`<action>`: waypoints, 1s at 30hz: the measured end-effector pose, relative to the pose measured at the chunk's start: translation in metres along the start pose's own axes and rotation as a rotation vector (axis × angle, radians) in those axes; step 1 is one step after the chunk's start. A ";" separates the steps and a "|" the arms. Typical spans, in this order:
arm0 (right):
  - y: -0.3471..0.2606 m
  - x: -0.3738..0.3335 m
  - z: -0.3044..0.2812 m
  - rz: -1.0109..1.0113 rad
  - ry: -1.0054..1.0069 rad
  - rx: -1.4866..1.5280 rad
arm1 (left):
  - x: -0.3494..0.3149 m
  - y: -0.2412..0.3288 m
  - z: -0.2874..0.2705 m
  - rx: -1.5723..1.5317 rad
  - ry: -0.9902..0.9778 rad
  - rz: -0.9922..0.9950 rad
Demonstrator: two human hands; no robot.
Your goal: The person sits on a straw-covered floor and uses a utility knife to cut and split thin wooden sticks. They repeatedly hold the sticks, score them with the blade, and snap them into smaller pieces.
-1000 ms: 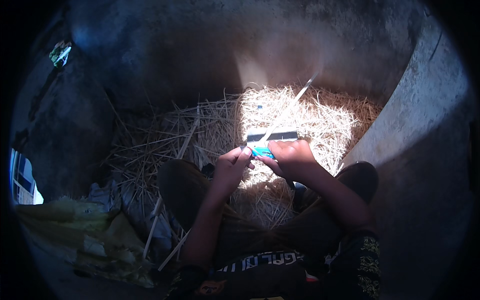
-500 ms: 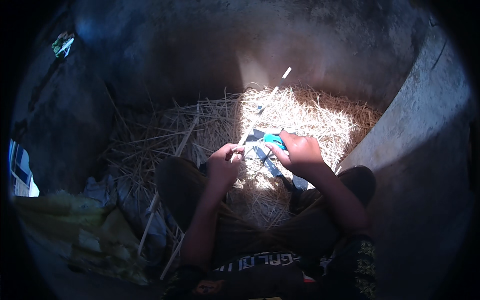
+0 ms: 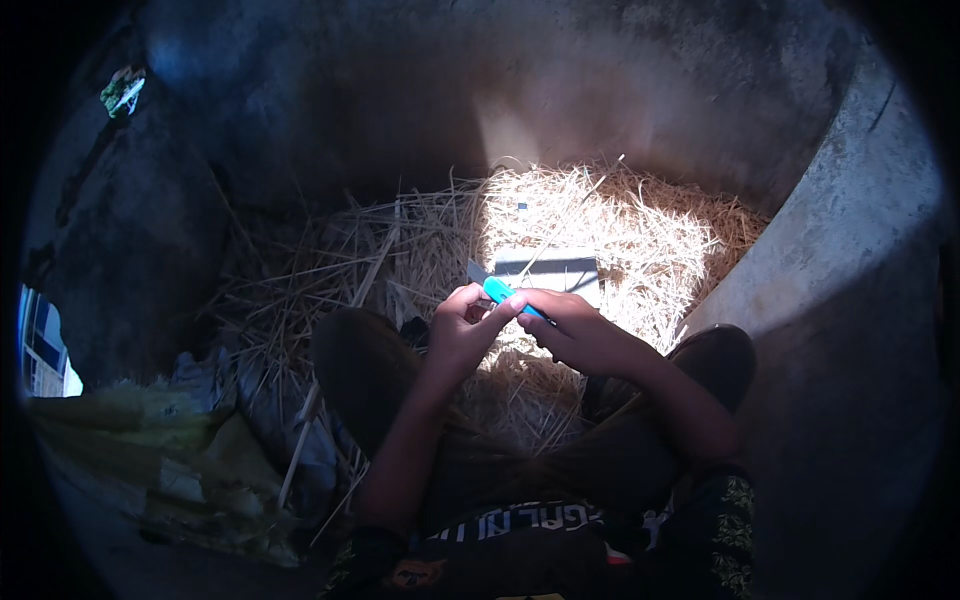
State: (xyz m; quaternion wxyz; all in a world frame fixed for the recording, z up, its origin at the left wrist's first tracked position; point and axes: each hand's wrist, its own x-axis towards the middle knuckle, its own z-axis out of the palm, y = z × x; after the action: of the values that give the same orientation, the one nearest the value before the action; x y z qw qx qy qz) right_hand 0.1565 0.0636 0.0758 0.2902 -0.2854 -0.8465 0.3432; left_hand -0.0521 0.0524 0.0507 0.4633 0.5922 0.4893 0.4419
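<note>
Both hands pinch the blue knife (image 3: 505, 294); its blade at 10 o'clock could nick the left hand (image 3: 462, 325) fingers if the right hand (image 3: 580, 335) slips.

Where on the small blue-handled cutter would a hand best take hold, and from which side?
Grip the blue handle, coming from its lower right end, where the right hand already holds it. The pale blade tip points up and left, with the left hand close under it, so that end is probably best avoided.
</note>
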 end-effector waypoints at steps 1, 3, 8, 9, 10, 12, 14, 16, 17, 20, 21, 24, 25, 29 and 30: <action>-0.008 -0.001 -0.001 0.054 -0.008 0.029 | -0.001 -0.001 -0.001 -0.024 0.000 0.019; -0.013 0.000 -0.001 0.077 0.005 0.044 | -0.002 0.001 -0.002 -0.103 -0.032 -0.017; 0.009 0.000 0.010 -0.069 0.128 -0.147 | 0.000 -0.009 -0.001 -0.032 0.036 0.034; 0.006 0.001 0.010 -0.067 0.134 -0.146 | 0.001 -0.013 -0.001 -0.039 0.051 0.048; 0.003 0.001 0.009 -0.065 0.140 -0.144 | 0.002 -0.015 -0.002 -0.046 0.066 0.063; 0.002 0.003 0.009 -0.082 0.205 -0.135 | 0.002 -0.014 -0.002 0.009 0.099 0.143; -0.002 0.003 0.005 -0.008 0.194 -0.067 | 0.000 -0.011 -0.001 0.077 0.159 0.251; -0.011 0.003 -0.002 0.158 0.106 0.058 | -0.003 -0.005 0.002 0.158 0.246 0.386; -0.009 0.002 -0.001 0.245 0.099 0.189 | -0.006 0.005 0.006 0.149 0.250 0.394; -0.001 0.002 0.005 0.438 0.099 0.490 | -0.013 0.019 0.014 0.175 0.253 0.419; -0.002 0.004 0.006 0.455 0.113 0.528 | -0.013 0.015 0.013 0.222 0.250 0.431; -0.009 0.005 0.002 0.414 0.145 0.474 | -0.010 0.007 0.012 0.404 0.271 0.564; -0.009 0.004 0.003 0.368 0.161 0.417 | -0.010 0.006 0.011 0.471 0.283 0.625; -0.006 0.002 0.006 0.237 0.211 0.262 | -0.016 0.013 0.017 0.624 0.357 0.593; -0.006 0.002 0.007 0.221 0.216 0.252 | -0.017 0.012 0.017 0.627 0.364 0.591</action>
State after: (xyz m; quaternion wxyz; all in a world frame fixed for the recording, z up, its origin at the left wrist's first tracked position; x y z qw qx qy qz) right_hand 0.1485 0.0588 0.0769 0.3734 -0.3734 -0.7243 0.4434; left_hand -0.0357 0.0327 0.0586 0.0227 0.7303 0.4832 0.4823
